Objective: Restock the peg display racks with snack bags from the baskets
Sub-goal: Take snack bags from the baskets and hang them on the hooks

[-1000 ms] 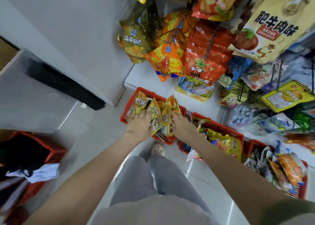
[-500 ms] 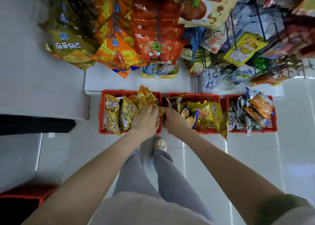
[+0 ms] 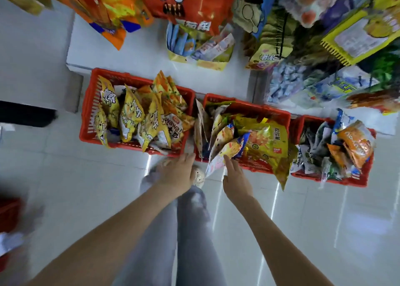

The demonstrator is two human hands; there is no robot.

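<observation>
left hand [image 3: 177, 174]: fingers loosely extended, nothing in it. The tips are just beside the near corner of the left basket [image 3: 86, 121]. Motion-blurred.
right hand [image 3: 237, 178]: fingers straight, tips touching the low corner of a pale snack bag [image 3: 218, 155]. No pinch visible.
pale snack bag: overhangs the near rim of the middle basket [image 3: 279, 114], propped on other packs.
step: choosing a bag to hang, I'd judge.
how: grip the top seal, not the corner. Lift straight up so the big yellow bag [image 3: 268, 142] draped over the rim isn't dragged out.
other stock: yellow bags [image 3: 129, 116] in the left basket, mixed packs in the right basket [image 3: 365, 179].
display: hanging bags crowd the top, tomato-face bag [image 3: 184, 2] among them.
floor: glossy white tiles [image 3: 324, 220]. The baskets sit in a row against a white plinth [image 3: 140, 54].
room: another red basket [image 3: 8, 212] at the left edge, blurred.
</observation>
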